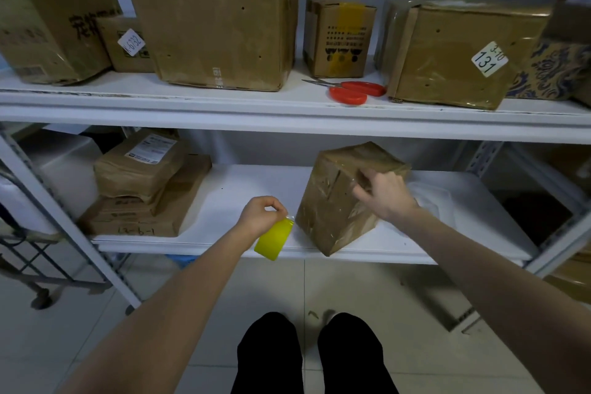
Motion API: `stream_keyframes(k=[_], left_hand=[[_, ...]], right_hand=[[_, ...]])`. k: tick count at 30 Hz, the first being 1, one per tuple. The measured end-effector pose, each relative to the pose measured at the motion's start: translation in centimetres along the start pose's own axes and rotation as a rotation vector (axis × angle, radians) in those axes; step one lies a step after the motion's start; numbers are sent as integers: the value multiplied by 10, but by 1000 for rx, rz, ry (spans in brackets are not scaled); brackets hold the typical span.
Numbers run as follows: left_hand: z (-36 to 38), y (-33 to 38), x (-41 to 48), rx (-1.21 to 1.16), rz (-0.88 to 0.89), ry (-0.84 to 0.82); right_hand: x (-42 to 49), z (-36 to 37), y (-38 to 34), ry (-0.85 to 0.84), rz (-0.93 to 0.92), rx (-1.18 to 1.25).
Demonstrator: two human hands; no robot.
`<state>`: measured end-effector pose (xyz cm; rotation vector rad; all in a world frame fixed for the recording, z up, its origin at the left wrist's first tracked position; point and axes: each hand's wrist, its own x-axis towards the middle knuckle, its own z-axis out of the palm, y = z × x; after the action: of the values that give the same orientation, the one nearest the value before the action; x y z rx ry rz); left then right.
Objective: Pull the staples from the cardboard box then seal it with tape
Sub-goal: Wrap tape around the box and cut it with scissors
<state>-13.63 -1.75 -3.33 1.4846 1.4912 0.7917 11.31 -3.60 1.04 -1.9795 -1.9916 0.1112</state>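
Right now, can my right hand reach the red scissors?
Probably yes: the scissors lie near the front edge of the upper shelf, nothing before them, though your right hand would first have to release the tilted cardboard box.

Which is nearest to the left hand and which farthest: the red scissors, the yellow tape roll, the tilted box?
1. The yellow tape roll, held in the left hand.
2. The tilted box, just right, on the lower shelf.
3. The red scissors, up on the upper shelf.
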Motion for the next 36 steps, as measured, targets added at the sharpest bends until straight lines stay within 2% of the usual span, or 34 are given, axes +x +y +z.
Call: stream_keyframes(k=[6, 12, 16, 22, 29, 33, 36], left_hand=[[13, 19, -1, 25, 46, -58], [22, 30, -3, -29, 52, -130], [24, 38, -6, -20, 63, -158], [22, 40, -7, 22, 40, -171], [8, 36, -10, 105, -143, -245], [0, 26, -19, 144, -255, -440], [2, 23, -24, 84, -248, -544]], right_hand=[[-3, -23, 20, 76, 3, 294], [5, -25, 24, 45, 40, 332], [5, -24, 21, 123, 109, 339], [6, -23, 14, 121, 134, 405], [12, -26, 22, 117, 148, 315], [15, -26, 21, 172, 169, 315], [13, -24, 22, 243, 276, 519]])
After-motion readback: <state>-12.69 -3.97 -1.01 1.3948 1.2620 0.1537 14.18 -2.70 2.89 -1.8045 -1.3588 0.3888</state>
